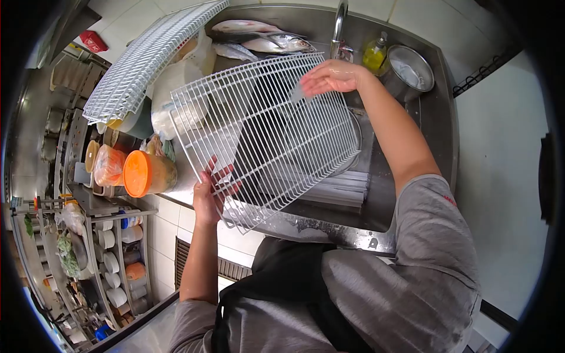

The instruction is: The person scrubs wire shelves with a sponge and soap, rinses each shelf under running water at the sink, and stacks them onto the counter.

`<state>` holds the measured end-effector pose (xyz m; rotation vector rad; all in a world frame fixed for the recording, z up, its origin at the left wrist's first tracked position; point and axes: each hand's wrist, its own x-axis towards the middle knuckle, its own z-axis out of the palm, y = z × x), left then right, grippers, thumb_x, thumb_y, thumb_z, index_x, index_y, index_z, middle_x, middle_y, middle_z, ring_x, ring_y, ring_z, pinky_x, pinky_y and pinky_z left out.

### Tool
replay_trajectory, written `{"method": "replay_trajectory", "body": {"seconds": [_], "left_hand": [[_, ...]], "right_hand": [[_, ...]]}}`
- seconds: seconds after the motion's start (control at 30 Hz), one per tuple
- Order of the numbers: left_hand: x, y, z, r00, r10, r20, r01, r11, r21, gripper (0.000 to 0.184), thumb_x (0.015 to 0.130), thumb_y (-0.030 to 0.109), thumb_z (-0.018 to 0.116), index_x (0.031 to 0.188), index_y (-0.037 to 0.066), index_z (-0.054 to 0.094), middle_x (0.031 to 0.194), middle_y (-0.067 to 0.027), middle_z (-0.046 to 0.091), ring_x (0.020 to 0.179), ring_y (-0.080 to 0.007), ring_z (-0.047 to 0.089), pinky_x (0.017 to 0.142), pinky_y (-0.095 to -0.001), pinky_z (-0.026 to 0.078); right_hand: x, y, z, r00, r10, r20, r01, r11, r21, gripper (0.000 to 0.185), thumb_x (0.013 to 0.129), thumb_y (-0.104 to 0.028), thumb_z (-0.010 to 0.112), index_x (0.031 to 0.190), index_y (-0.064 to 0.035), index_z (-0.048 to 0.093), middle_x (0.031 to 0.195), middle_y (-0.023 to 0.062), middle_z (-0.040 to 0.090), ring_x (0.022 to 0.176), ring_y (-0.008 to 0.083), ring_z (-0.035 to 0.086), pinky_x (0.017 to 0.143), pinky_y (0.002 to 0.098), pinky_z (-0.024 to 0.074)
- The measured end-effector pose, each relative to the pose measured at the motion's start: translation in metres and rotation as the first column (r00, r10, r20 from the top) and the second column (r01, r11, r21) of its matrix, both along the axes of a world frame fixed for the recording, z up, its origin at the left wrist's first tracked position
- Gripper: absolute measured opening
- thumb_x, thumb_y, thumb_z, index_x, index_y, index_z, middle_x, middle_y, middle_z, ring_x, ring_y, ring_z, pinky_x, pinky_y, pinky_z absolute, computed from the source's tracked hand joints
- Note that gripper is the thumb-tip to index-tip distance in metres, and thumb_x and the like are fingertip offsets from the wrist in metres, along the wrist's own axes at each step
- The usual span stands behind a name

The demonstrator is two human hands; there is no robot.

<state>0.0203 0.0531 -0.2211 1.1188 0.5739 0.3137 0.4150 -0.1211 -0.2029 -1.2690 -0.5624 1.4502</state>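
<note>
A white wire rack [259,132] is tilted over the sink, its bars running lengthwise. My left hand [207,194] grips its lower left edge, with the fingers showing through the bars. Over the upper right part of the rack is my right hand [332,77], palm partly turned up and fingers close together. At those fingertips is a small pale, translucent piece [298,93], too indistinct to name. Beneath the rack, a stack of flat metal strips [335,191] lies in the sink [379,219].
More white wire racks [147,62] lean at upper left. Several fish [276,43] lie behind the sink, left of the faucet [339,32]. A yellow soap bottle [375,53] and a metal bowl [411,67] stand at right. An orange-lidded tub [138,173] is at left.
</note>
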Motion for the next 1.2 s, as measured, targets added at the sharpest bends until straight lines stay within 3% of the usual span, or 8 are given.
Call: {"method": "replay_trajectory", "body": {"seconds": [0.13,0.4,0.47,0.57,0.73,1.0,1.1,1.2], "left_hand": [[0.002,-0.003,-0.002,0.997,0.024,0.07,-0.027,0.999,0.029,0.065,0.09,0.049,0.038,0.134,0.003,0.029,0.112,-0.0206,0.054,0.098,-0.0268,0.057,0.078,-0.0422,0.052],[0.007,0.001,0.012,0.99,0.065,0.122,-0.078,0.992,0.1,0.067,0.089,0.049,0.041,0.135,0.001,0.029,0.113,-0.0197,0.054,0.099,-0.0267,0.057,0.079,-0.0415,0.051],[0.007,0.003,0.013,0.987,0.069,0.146,-0.083,0.992,0.095,0.066,0.089,0.049,0.041,0.134,0.002,0.03,0.112,-0.0192,0.054,0.1,-0.026,0.057,0.079,-0.0414,0.051],[0.006,-0.001,0.018,0.986,0.084,0.147,-0.098,0.991,0.095,0.066,0.089,0.049,0.042,0.134,0.002,0.031,0.111,-0.0191,0.054,0.099,-0.0255,0.057,0.078,-0.0412,0.051],[0.001,0.002,0.014,0.986,0.073,0.15,-0.088,0.992,0.096,0.068,0.089,0.05,0.042,0.135,0.002,0.03,0.111,-0.0194,0.054,0.097,-0.0254,0.058,0.078,-0.0404,0.051],[-0.002,-0.005,-0.002,0.992,0.038,0.121,-0.038,0.999,0.0,0.072,0.088,0.054,0.04,0.138,0.006,0.024,0.117,-0.0174,0.05,0.107,-0.0245,0.051,0.083,-0.0422,0.048],[-0.012,-0.005,-0.001,0.984,0.134,0.114,-0.129,0.99,-0.049,0.074,0.087,0.055,0.04,0.137,0.003,0.023,0.114,-0.0188,0.053,0.094,-0.0254,0.058,0.077,-0.0394,0.051],[-0.041,0.004,0.011,0.991,0.099,0.092,-0.098,0.995,-0.02,0.07,0.088,0.054,0.039,0.138,0.008,0.024,0.115,-0.0154,0.051,0.1,-0.024,0.056,0.081,-0.0408,0.05]], "right_hand": [[0.029,0.01,-0.04,0.748,-0.028,0.663,0.303,0.903,-0.304,0.027,0.085,-0.014,0.055,0.1,0.0082,0.058,0.095,0.0172,0.062,0.087,0.0219,0.063,0.078,0.0283,0.0525],[0.016,0.015,-0.021,0.766,-0.151,0.624,0.369,0.899,-0.235,0.029,0.086,-0.019,0.056,0.098,0.0068,0.06,0.097,0.0178,0.063,0.087,0.022,0.064,0.073,0.0282,0.0536],[0.001,0.012,-0.001,0.997,0.074,0.034,-0.066,0.977,-0.202,0.028,0.085,-0.02,0.056,0.094,0.006,0.061,0.095,0.017,0.063,0.081,0.0215,0.064,0.069,0.0287,0.0537],[0.027,0.026,-0.028,0.641,0.32,0.698,0.019,0.902,-0.431,0.031,0.086,-0.023,0.056,0.094,0.0065,0.061,0.09,0.0163,0.063,0.082,0.0232,0.064,0.07,0.0305,0.054],[0.012,0.008,-0.002,0.995,-0.003,-0.099,0.014,0.994,0.104,0.031,0.089,-0.014,0.053,0.11,0.0092,0.052,0.102,0.0191,0.059,0.096,0.0235,0.06,0.086,0.0293,0.0498],[0.034,0.002,-0.045,0.935,-0.354,-0.011,0.335,0.875,0.349,0.03,0.088,-0.015,0.054,0.11,0.0059,0.053,0.105,0.0189,0.059,0.094,0.0252,0.061,0.087,0.0306,0.0484],[0.048,-0.014,-0.094,-0.159,-0.5,0.852,0.582,0.649,0.489,0.052,0.077,-0.041,0.065,0.112,-0.0033,0.054,0.105,0.0233,0.058,0.091,0.035,0.06,0.082,0.0403,0.0453],[0.014,-0.017,-0.095,0.25,-0.44,0.863,0.684,0.711,0.164,0.057,0.079,-0.047,0.061,0.112,-0.0017,0.053,0.103,0.0221,0.06,0.093,0.0353,0.059,0.082,0.0414,0.0445]]}}
